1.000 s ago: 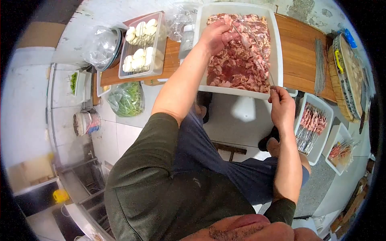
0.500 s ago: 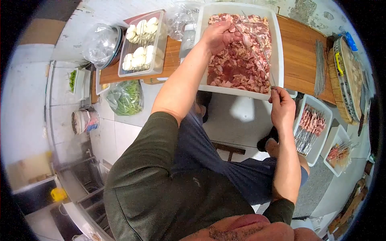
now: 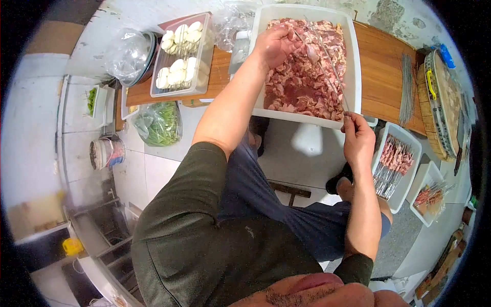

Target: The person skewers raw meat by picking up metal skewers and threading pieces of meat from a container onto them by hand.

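Observation:
My right hand (image 3: pixel 358 137) is closed around the lower end of a thin metal skewer (image 3: pixel 337 81) at the near right corner of a white tub (image 3: pixel 313 116). The skewer slants up and left over raw cut meat (image 3: pixel 291 94) that fills much of the tub. Over the meat's far left part, my left hand (image 3: pixel 277 47) has its fingers curled and pinched close to the skewer's upper part. What lies between those fingers is too unclear to name. A paler lump of meat (image 3: pixel 312 51) shows beside the skewer.
Loose skewers (image 3: pixel 407 89) lie on the wooden board (image 3: pixel 381 66) at right, near a round chopping block (image 3: pixel 442 102). Below, a white tray (image 3: pixel 415 148) holds skewered meat (image 3: pixel 395 156), beside a smaller tray (image 3: pixel 428 214). A bin of white skewered pieces (image 3: pixel 176 74) and bagged greens (image 3: pixel 159 125) are left.
My left hand has shifted slightly left and down, its fingers drawing in a little. My right hand keeps its hold on the skewer, almost still.

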Available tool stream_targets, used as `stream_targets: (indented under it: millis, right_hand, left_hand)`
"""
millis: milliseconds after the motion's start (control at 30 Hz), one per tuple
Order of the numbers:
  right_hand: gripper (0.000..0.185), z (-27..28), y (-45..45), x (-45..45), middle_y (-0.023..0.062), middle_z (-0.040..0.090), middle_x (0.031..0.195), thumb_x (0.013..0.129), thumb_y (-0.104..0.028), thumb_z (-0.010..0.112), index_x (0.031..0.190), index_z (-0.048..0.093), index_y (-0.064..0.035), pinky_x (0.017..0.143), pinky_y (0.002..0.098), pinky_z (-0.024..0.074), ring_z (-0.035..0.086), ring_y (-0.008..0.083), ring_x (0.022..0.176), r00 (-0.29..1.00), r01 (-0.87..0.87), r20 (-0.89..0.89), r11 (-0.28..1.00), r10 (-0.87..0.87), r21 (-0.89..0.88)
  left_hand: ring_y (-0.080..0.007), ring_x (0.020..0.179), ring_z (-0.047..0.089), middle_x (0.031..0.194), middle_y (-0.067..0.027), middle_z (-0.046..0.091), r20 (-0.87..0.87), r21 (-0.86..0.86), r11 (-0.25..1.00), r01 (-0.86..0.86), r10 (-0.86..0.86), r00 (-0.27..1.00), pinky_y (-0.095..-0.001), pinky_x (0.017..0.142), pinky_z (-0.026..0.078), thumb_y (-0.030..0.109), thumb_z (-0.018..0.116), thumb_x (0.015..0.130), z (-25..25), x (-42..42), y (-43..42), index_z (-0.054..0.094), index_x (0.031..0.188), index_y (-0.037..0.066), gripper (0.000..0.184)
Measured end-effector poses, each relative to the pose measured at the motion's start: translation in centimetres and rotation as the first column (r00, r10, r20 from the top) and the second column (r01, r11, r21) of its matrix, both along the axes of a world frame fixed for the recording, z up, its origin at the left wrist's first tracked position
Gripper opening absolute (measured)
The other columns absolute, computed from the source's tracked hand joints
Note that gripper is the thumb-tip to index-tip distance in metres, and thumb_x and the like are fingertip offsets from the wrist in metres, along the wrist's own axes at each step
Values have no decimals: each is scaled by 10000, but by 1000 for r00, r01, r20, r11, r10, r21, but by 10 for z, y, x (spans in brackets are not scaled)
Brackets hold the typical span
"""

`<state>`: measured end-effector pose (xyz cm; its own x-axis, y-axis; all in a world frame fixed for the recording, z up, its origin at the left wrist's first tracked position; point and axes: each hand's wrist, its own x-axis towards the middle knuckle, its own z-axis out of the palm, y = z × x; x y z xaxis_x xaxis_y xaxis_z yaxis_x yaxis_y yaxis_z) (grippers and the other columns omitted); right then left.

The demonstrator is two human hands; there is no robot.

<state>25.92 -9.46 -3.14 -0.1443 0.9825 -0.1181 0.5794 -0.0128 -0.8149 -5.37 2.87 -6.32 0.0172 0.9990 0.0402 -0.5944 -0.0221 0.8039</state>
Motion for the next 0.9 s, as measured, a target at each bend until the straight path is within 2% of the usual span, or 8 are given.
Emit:
stream_targets:
  millis: [100,200,333,433,533,700,800,900]
  right_hand:
    - [252,1,-2,0,216,688,937,916,-182,596,1102,669,-28,809,354,506,680,312,887,1000,9,-17,1000,-9,12]
    - [253,4,-2,-1,217,686,935,911,-182,601,1098,669,-26,806,353,506,678,319,883,999,12,-45,1000,-12,9]
    - [251,12,-1,-4,227,680,945,908,-174,601,1096,666,-21,806,359,508,678,333,894,1000,-4,3,999,4,-47]
    - [250,-3,-1,-2,62,637,733,963,-205,580,1081,660,1,664,266,474,583,121,683,999,-33,36,993,30,112]
    - [240,-1,-1,-1,246,670,959,905,-164,603,1091,665,-25,808,385,510,668,371,934,1000,-7,1,998,7,60]
    - [235,-1,-1,-2,251,667,955,905,-162,605,1090,667,-31,806,395,512,663,387,930,1000,1,12,997,-2,75]
    - [231,-1,0,-3,249,667,947,904,-163,608,1086,669,-34,797,397,515,663,388,920,999,15,45,996,-18,83]
    - [230,1,-1,-4,247,668,937,900,-164,612,1084,671,-40,786,400,517,666,387,905,998,14,55,997,-18,82]
  left_hand:
    - [-229,992,610,1140,-128,613,78,-3,999,-35,35,996,-362,863,506,129,374,1013,-3,-3,2,513,1219,-20,290]
    - [-212,977,609,1128,-122,613,109,-11,1000,5,-4,994,-339,847,512,144,387,1017,4,-3,-3,519,1186,-23,272]
    - [-197,960,610,1089,-115,618,16,-49,997,-63,64,998,-310,814,520,160,399,1022,21,11,-11,531,1145,-15,251]
    - [-192,939,619,1086,-116,621,-26,-43,996,-73,72,997,-295,787,530,162,400,1025,20,13,-10,539,1137,-9,248]
    - [-196,937,635,1094,-128,625,-98,-58,994,-95,89,991,-295,791,545,153,391,1025,13,9,-7,537,1146,-7,248]
    - [-215,949,651,1070,-145,636,-181,-93,989,-113,95,979,-317,840,558,183,362,1040,10,9,-6,529,1158,-10,282]
    - [-212,929,654,1060,-141,644,-85,-113,988,-104,95,992,-312,821,559,235,355,1051,13,8,-7,531,1158,-16,325]
    - [-221,920,655,1060,-143,642,0,-90,995,33,-33,999,-314,809,561,257,342,1055,22,8,-11,530,1164,-19,352]
